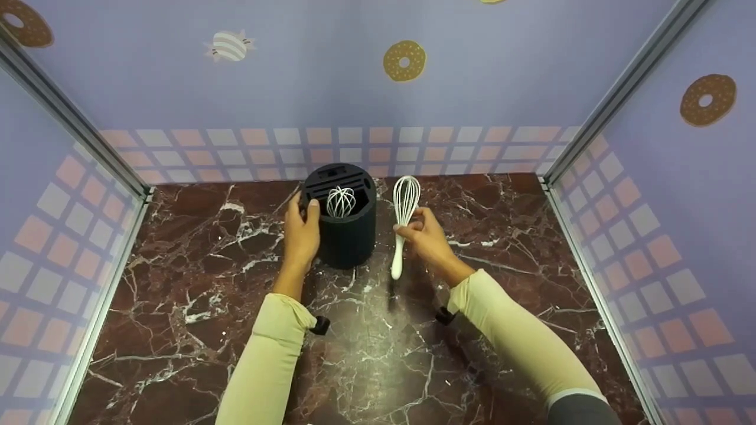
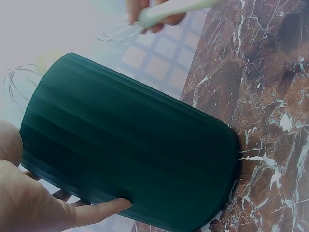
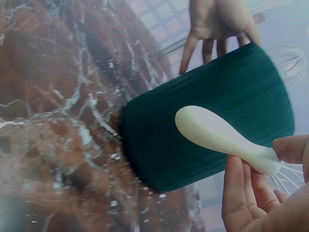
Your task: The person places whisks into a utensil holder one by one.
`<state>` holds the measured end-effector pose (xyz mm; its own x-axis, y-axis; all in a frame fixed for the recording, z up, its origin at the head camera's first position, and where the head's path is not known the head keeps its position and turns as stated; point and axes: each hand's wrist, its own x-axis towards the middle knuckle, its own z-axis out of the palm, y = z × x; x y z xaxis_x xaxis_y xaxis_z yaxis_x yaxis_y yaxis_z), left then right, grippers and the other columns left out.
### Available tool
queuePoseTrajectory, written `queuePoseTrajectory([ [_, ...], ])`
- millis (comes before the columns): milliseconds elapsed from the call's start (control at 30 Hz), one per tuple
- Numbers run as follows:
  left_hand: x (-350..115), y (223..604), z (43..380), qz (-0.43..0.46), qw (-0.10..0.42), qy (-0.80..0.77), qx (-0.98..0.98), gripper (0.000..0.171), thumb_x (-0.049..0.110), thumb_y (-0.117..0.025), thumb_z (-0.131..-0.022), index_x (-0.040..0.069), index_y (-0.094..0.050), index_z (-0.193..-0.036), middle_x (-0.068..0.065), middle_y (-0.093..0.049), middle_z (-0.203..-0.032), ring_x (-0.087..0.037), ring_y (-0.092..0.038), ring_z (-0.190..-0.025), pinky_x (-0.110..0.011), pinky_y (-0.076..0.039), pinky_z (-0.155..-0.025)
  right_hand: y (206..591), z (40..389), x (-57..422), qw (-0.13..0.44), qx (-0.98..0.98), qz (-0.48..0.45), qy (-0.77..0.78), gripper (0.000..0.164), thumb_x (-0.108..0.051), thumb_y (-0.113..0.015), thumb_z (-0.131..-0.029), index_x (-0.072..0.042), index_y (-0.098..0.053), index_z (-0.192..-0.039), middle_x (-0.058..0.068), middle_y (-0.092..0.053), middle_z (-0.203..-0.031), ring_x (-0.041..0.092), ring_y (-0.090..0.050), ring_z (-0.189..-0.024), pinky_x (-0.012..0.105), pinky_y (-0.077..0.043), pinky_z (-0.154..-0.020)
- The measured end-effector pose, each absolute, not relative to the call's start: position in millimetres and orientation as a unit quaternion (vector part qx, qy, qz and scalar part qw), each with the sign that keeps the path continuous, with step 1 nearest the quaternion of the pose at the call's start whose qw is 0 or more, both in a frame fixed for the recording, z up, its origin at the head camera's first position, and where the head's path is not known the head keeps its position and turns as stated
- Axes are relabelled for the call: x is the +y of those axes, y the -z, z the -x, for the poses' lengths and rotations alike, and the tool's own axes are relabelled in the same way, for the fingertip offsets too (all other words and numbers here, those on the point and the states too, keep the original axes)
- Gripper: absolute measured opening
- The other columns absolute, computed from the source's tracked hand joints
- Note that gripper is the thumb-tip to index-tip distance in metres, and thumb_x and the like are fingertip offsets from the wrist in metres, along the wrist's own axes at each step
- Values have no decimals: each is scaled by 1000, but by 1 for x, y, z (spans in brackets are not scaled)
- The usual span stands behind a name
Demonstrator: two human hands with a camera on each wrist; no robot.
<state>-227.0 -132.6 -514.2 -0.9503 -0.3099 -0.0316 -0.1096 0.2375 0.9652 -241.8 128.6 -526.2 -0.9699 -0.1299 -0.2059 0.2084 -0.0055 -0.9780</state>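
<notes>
A dark, round utensil holder [image 1: 347,239] with a slotted top stands upright on the marbled surface. Wire loops of one whisk [image 1: 341,202] stick up from its front opening; the rest of that whisk is hidden inside. My left hand [image 1: 302,232] grips the holder's left side, thumb at the rim and fingers along the wall [image 2: 104,210]. Just right of the holder, my right hand [image 1: 430,237] pinches a second whisk [image 1: 406,200] between thumb and fingers where wires meet handle. Its pale handle [image 3: 212,130] points down toward me, wires up, apart from the holder.
Brown marbled tabletop [image 1: 195,319] spreads around the holder. A lilac back wall [image 1: 331,88] with pink and white squares rises close behind it. Side walls with metal edge strips [image 1: 582,265] bound the table left and right.
</notes>
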Motion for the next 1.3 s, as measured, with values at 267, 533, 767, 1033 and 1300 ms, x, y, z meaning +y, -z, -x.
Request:
queuePoseTrajectory([
  [267,-132,514,227,-131,86,608,-778,60,45,-46,-107,18,-34,-159,-19,-40,-155,-33,-41,-145,-48,-35,-119,495,248,121,90,699,11,710,50,-11,-75,-91,-7,-45,-130,-1,-58,-76,13,-57,-58,27,-48,-45],
  [533,-133,514,228,-133,82,607,-779,60,46,-46,-107,18,-34,-159,-19,-39,-155,-34,-41,-145,-48,-36,-118,471,252,111,65,717,43,693,53,-14,-78,-90,-9,-46,-131,2,-61,-83,14,-59,-62,28,-49,-50],
  [767,-134,514,228,-126,75,603,-784,63,48,-44,-107,19,-30,-161,-18,-35,-159,-35,-38,-148,-49,-35,-120,450,258,103,37,717,75,692,55,-13,-78,-90,-6,-45,-133,5,-66,-87,15,-59,-64,26,-49,-51],
  [1033,-133,515,228,-127,85,607,-780,61,44,-45,-108,15,-32,-160,-20,-36,-158,-34,-39,-147,-46,-35,-120,434,268,95,26,693,79,716,57,-15,-78,-91,-13,-43,-135,9,-67,-96,24,-70,-84,46,-63,-74],
  [1300,-132,516,230,-128,88,609,-778,60,42,-45,-108,14,-33,-159,-20,-36,-158,-33,-39,-147,-45,-35,-120,429,276,82,-5,679,86,730,59,-18,-77,-93,-16,-40,-139,11,-66,-104,36,-70,-98,44,-64,-74],
])
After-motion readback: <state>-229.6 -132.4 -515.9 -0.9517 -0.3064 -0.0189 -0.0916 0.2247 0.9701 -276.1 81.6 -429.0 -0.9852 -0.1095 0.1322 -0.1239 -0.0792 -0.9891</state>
